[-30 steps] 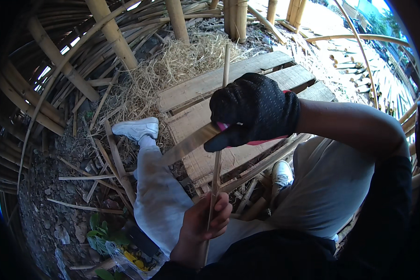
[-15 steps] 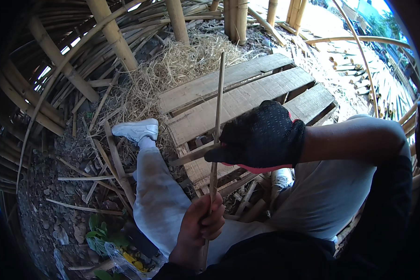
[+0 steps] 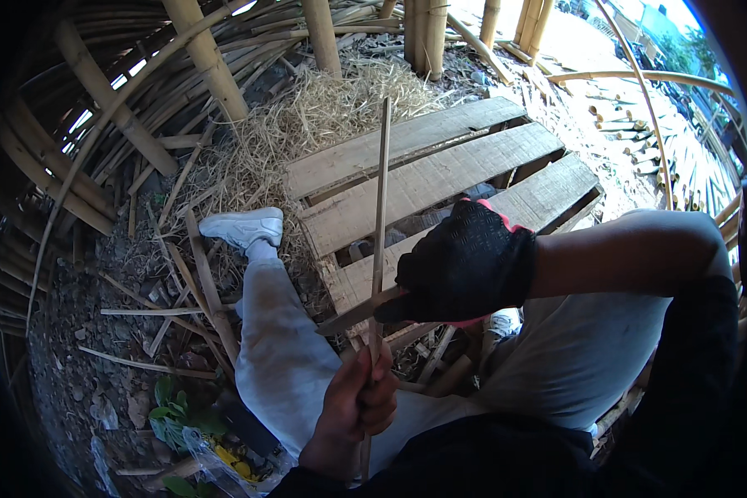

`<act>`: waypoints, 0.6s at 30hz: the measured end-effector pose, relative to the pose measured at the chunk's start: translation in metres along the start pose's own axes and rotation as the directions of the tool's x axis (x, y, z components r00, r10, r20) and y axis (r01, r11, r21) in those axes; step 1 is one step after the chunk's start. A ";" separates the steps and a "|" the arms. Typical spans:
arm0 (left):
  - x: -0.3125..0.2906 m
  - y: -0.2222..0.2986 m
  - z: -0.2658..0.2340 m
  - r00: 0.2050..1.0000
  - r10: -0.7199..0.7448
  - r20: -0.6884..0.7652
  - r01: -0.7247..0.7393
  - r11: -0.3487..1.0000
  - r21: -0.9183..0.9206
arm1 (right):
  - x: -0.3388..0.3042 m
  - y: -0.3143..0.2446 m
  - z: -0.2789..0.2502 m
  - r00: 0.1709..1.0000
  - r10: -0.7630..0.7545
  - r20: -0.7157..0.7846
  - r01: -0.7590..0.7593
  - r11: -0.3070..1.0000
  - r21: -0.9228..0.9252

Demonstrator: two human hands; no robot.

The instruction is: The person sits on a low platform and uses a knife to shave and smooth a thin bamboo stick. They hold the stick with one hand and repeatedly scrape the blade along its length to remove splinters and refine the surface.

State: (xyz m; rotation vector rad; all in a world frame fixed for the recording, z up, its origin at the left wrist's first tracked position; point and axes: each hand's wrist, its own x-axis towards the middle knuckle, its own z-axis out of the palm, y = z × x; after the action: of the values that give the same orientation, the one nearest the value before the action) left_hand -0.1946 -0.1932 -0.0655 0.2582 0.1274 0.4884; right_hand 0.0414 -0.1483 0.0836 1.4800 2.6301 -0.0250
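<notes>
A long, thin bamboo strip (image 3: 382,191) stands nearly upright in front of me. My bare left hand (image 3: 357,400) is wrapped round its lower part, and the strip's bottom end runs down past the fist toward my lap. My right hand (image 3: 465,261), in a black textured glove with red edging, grips a knife; its handle is hidden inside the fist. The knife blade (image 3: 353,315) points left and crosses the strip just above my left hand. The thumb of the glove lies against the strip beside the blade.
A slatted wooden pallet (image 3: 423,191) lies on the ground ahead. Pale shavings (image 3: 315,116) are heaped behind it. Bamboo poles (image 3: 203,58) rise at the back left, cut bamboo pieces (image 3: 631,137) lie at the far right. Scraps and a plastic bag (image 3: 224,461) are at the lower left.
My gloved right hand and the knife have slid down the strip, closer to my left hand. The strip's top has shifted slightly left. My left hand keeps its hold.
</notes>
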 end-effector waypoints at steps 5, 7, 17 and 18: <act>0.000 0.004 -0.002 1.000 0.008 0.010 -0.007 0.998 -0.070 | 0.018 0.020 -0.006 0.979 0.200 -0.027 -0.201 0.979 -0.035; 0.001 -0.002 0.000 1.000 -0.015 0.003 0.015 0.998 -0.064 | 0.003 0.008 0.003 0.997 -0.039 -0.066 0.034 0.997 -0.072; 0.000 -0.002 -0.001 0.996 -0.014 0.084 0.029 0.983 -0.184 | 0.016 0.043 0.017 0.952 -0.183 -0.244 0.146 0.976 -0.164; 0.003 0.001 -0.006 0.995 0.001 0.095 0.021 0.973 -0.231 | 0.025 0.070 0.020 0.951 -0.088 -0.297 0.048 0.989 -0.140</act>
State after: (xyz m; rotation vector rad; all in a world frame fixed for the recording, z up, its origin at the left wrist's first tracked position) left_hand -0.1933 -0.1898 -0.0712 0.0512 -0.0214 0.4753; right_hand 0.0902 -0.0916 0.0640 1.4502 2.8502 0.3921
